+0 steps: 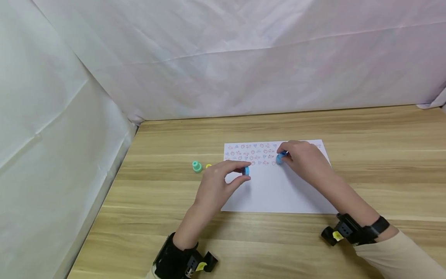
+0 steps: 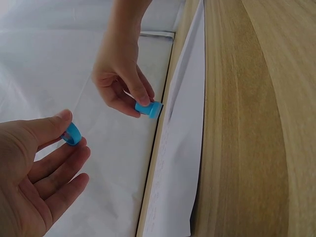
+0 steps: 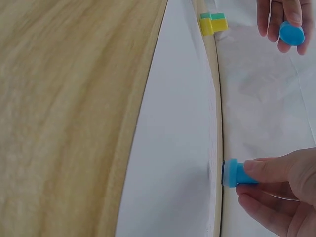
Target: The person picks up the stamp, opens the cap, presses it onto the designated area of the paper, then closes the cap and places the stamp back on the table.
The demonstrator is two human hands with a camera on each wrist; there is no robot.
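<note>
A white sheet of paper (image 1: 278,190) lies on the wooden table (image 1: 383,162), its far rows covered with small red and blue stamped marks. My right hand (image 1: 283,157) pinches a small blue stamp (image 1: 280,157) (image 3: 234,173) (image 2: 149,109), whose face meets the sheet at the stamped rows. My left hand (image 1: 244,172) hovers just left of it over the paper's left edge and pinches a round blue cap (image 1: 246,170) (image 2: 71,134) (image 3: 291,33) between thumb and forefinger.
A teal stamp (image 1: 196,166) and a small yellow piece (image 1: 208,166) stand on the table left of the paper, seen together in the right wrist view (image 3: 213,23). White sheeting (image 1: 69,116) walls the table at the back and left.
</note>
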